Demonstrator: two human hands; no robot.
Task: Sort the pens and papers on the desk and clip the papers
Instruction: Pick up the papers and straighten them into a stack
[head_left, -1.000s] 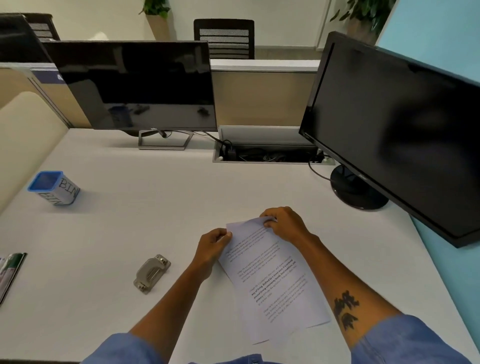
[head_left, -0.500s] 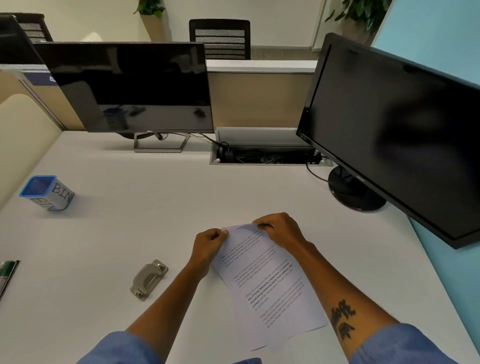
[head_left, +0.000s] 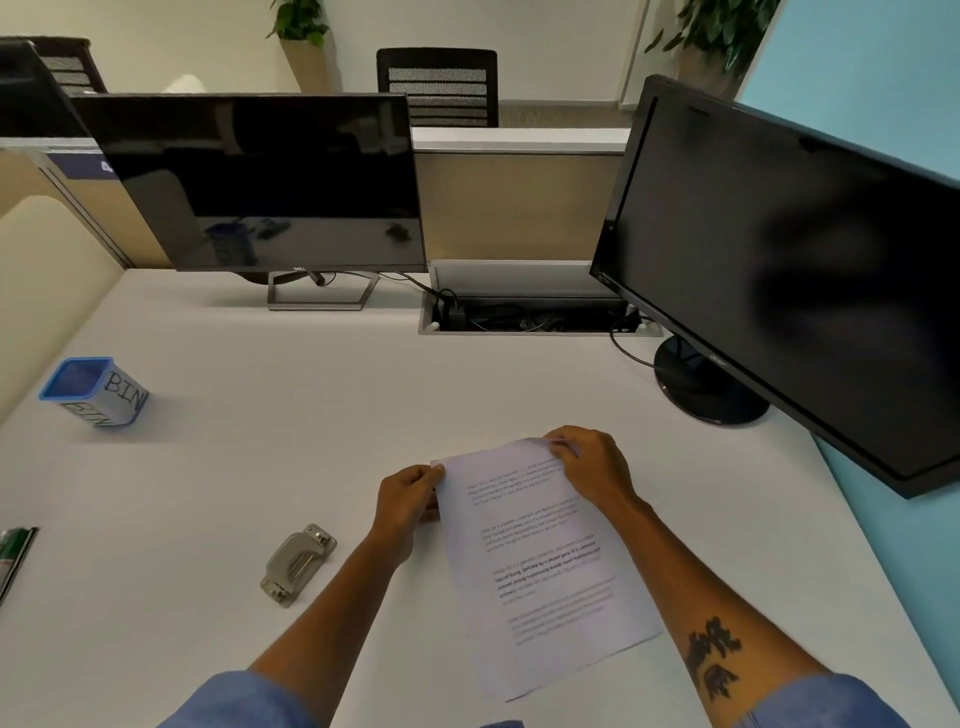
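Papers (head_left: 540, 561): thin white printed sheets, stacked slightly askew, lying flat on the desk between both hands
Left hand (head_left: 408, 496): fingers curled, pinching the stack's upper left corner
Right hand (head_left: 592, 467): fingers bent over the top right corner, gripping it – the edge curls up a little there
Clip (head_left: 297, 565): flat grey metal piece with a spring bar, just left of the left forearm, apart from the papers
Bin (head_left: 96, 391): square cup with a blue rim and hand-lettered "BIN" on its sides, well to the left of the left hand
Desk (head_left: 260, 467): smooth matte white surface
Monitors (head_left: 260, 182): two glossy black screens beyond the hands – both dark
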